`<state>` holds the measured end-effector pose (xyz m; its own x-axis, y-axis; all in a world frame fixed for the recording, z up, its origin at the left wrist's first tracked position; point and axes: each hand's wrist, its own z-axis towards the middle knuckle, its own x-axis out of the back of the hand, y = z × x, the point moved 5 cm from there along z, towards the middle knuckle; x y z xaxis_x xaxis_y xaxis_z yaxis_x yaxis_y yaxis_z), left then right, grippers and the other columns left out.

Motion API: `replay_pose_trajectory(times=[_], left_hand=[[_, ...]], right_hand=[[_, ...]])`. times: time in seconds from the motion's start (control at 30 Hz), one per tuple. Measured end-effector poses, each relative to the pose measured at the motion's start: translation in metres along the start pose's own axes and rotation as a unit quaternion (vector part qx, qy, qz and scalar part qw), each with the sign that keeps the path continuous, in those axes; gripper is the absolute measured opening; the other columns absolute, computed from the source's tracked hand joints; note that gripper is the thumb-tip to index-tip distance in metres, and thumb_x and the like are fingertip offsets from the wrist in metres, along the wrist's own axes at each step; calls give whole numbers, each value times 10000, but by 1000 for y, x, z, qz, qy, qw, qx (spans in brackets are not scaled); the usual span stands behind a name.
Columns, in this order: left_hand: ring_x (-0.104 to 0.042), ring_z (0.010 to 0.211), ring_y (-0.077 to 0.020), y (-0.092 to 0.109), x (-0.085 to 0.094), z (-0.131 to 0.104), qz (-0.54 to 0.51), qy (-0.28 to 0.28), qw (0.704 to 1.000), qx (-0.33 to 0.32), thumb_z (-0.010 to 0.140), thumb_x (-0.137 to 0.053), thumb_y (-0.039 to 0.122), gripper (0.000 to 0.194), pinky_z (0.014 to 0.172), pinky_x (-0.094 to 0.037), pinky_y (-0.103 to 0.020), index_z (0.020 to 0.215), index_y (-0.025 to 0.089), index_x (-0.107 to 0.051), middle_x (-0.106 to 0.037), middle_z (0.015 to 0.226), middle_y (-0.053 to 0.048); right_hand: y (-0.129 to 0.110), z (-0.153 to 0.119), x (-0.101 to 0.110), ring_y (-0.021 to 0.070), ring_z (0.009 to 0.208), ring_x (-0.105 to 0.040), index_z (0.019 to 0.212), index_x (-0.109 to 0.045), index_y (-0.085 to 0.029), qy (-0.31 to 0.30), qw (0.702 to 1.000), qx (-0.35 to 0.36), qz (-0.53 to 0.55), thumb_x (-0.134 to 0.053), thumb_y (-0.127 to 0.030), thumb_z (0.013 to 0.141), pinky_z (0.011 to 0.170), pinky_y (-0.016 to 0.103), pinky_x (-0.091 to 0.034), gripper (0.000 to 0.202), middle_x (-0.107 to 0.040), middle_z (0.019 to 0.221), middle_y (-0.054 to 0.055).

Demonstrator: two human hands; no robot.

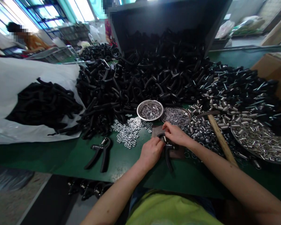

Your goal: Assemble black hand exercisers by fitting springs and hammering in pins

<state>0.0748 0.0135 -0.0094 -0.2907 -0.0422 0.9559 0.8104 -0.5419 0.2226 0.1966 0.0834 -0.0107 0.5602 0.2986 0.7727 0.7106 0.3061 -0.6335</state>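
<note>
Black plastic V-shaped grip point(168, 160): lay between the left hand point(152, 151) and the right hand point(174, 134), touched by both, a silver coil spring point(165, 139) showing at its curved top, one handle pointing back toward the person.
Left-hand hold: fingers were curled against the grip's left side near the spring, the fingertips partly hidden.
Right-hand pinch: thumb and fingers were drawn together at the grip's top; whether they pinched the spring or some small part, I could not tell.
Flat brown plate point(179, 153): lay beneath the grip on the green tabletop point(72, 159).
Round shiny steel bowl point(138, 110): stood just beyond the hands, holding small metal pieces point(151, 112).
Silver ring-shaped nuts point(128, 134): were heaped loose beyond the left hand, off to its left.
Second black grip point(105, 160): rested well left of both hands, handles splayed.
Wooden-handled hammer point(221, 140): lay right of the right hand, near loose silver springs point(228, 114).
</note>
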Motion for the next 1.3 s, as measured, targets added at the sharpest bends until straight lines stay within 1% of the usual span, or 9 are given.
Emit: replay_pose_trajectory(times=[0.23,0.47,0.6,0.7,0.8,0.93,1.0,1.1,1.3], left_hand=[[-525,873,-176,7,3,-8,63,-22,998,-9,927,-397,220,215,662,-447,-242,989,208,-602,-595,977,-59],[-553,922,-208,8,5,-26,90,-91,990,67,896,-429,196,498,561,-463,-222,1369,336,-357,-546,1106,-82],[-579,846,-193,8,-1,-31,75,-141,984,79,894,-409,155,582,603,-492,-242,1429,324,-254,-565,1013,-79],[-581,861,-189,8,-4,-30,65,-148,984,70,900,-387,136,569,653,-508,-258,1435,283,-258,-559,1034,-93],[-583,863,-192,8,-5,-30,67,-148,985,65,906,-367,133,558,653,-516,-266,1436,270,-258,-556,1042,-95],[-582,887,-194,8,-3,-31,69,-139,985,71,901,-376,130,565,641,-519,-256,1434,269,-250,-552,1066,-96],[-578,904,-188,8,-2,-31,69,-141,985,73,895,-379,119,574,651,-516,-242,1432,269,-245,-551,1076,-96],[-572,920,-187,9,-2,-31,62,-147,985,70,890,-381,115,583,667,-514,-240,1433,263,-231,-551,1073,-94],[-573,936,-195,9,0,-31,57,-136,987,71,874,-396,96,599,670,-516,-249,1428,260,-236,-551,1076,-98]], right_hand=[[-29,-14,-5,202,866,-517,870,-560,-164,-16,978,125,-168,-480,-133,836,738,301,-376,93,-615,873,84],[-6,-28,6,191,906,-554,1077,-561,-187,51,977,82,-188,-463,-272,914,761,290,-425,208,-639,950,63],[36,-64,64,266,993,-526,1129,-551,-155,193,924,-78,-322,-429,-300,919,816,372,-423,283,-593,1035,144],[77,-93,99,320,927,-559,1179,-517,-122,213,853,-263,-397,-453,-349,893,692,383,-440,371,-568,998,189],[103,-104,105,309,846,-599,1201,-497,-141,187,841,-339,-378,-407,-355,905,630,367,-444,377,-581,951,169],[105,-101,104,313,821,-624,1237,-477,-106,212,838,-350,-361,-347,-252,910,624,378,-456,381,-573,990,212],[94,-100,106,312,835,-629,1269,-464,-94,242,853,-325,-330,-330,-234,912,648,395,-469,406,-560,1052,238],[62,-96,102,269,883,-632,1342,-408,-127,264,923,-203,-193,-289,-270,940,725,391,-497,443,-583,1126,197],[-4,-85,38,218,1118,-574,1384,-387,-182,117,992,10,-35,-285,-253,948,919,386,-494,453,-566,1273,118]])
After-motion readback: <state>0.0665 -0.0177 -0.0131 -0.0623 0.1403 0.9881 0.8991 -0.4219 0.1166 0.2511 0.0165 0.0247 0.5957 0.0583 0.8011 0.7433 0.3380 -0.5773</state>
